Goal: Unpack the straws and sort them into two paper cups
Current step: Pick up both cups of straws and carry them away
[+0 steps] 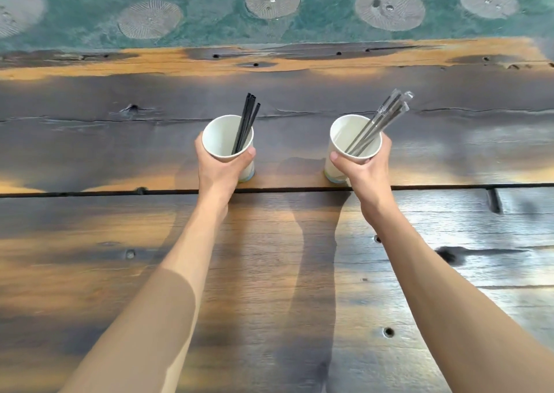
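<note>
Two white paper cups stand upright on a dark wooden table. The left cup [220, 134] holds several bare black straws [248, 116] that lean to the upper right. My left hand [217, 170] wraps around its near side, thumb on the right of the rim. The right cup [347, 133] holds several straws in clear plastic wrappers [386, 113], also leaning to the upper right. My right hand [364, 170] grips this cup from the near right, thumb at the left of the rim. Both cup bases rest on the tabletop.
The wooden table [269, 257] has planks with a dark seam running across just below the cups, plus knots and small holes. Beyond its far edge lies a green floor with round grey stone discs [389, 8].
</note>
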Available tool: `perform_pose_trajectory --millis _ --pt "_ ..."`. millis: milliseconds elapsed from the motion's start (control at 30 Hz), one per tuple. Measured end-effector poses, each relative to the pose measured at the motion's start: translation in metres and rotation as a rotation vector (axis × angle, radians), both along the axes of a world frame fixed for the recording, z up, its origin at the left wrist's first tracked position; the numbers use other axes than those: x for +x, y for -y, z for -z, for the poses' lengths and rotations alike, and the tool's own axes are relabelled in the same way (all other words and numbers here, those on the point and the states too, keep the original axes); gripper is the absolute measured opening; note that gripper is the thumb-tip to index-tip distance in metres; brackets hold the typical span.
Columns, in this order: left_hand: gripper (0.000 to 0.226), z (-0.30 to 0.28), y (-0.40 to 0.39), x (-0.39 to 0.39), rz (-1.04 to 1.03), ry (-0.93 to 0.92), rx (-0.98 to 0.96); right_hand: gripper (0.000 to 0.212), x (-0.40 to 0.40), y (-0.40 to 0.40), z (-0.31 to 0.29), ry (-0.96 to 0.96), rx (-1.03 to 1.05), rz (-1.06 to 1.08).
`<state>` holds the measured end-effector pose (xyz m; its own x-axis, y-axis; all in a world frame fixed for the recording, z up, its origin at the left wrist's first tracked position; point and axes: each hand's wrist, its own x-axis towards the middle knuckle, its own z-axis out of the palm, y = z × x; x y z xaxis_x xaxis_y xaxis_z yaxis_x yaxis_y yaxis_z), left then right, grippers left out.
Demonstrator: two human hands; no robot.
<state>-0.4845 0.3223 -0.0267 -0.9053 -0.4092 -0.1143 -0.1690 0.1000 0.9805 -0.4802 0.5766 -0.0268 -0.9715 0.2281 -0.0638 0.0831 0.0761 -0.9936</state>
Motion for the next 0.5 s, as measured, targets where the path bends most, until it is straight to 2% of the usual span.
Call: perform_pose_trajectory --millis 300,500 --pt "0.076 0.0042 -0.0053 0.0053 0.037 -0.013 -0.022 0.086 0.0 -0.0007 0.0093 0.012 -0.028 0.002" --pt "0.085 0.0024 -0.0065 0.0086 0.031 0.001 -0.014 0.089 0.0005 -0.0043 0.0101 0.022 -0.082 -0.036"
